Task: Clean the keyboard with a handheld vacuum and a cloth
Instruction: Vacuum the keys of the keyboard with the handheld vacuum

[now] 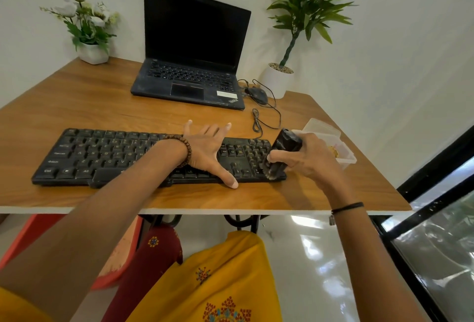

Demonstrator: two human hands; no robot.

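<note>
Keyboard (102, 157) lay flat on the wooden counter (89, 101), near the front edge, long side parallel to it. Left hand (207, 152) was palm-down over the keyboard's right-centre section, fingers (187, 126) spread wide and straight, thumb tip down at the keyboard's front edge. Beaded bracelet on that wrist.

Right hand (307, 157) gripped the handheld vacuum (284, 147), a black cylinder, fingers curled round its body. Vacuum was tilted, brush end down on the number pad at the keyboard's far right corner, top end leaning away toward the back right.

Just right of the vacuum: clear plastic container (346, 160), lid open, something yellowish inside, can't tell what. Behind the keyboard: open laptop (195, 39), screen dark, with a wired mouse (256, 94) beside its right front corner and cable looped toward the keyboard. White flower pot (92, 52) back left, green potted plant (279, 80) back right.
</note>
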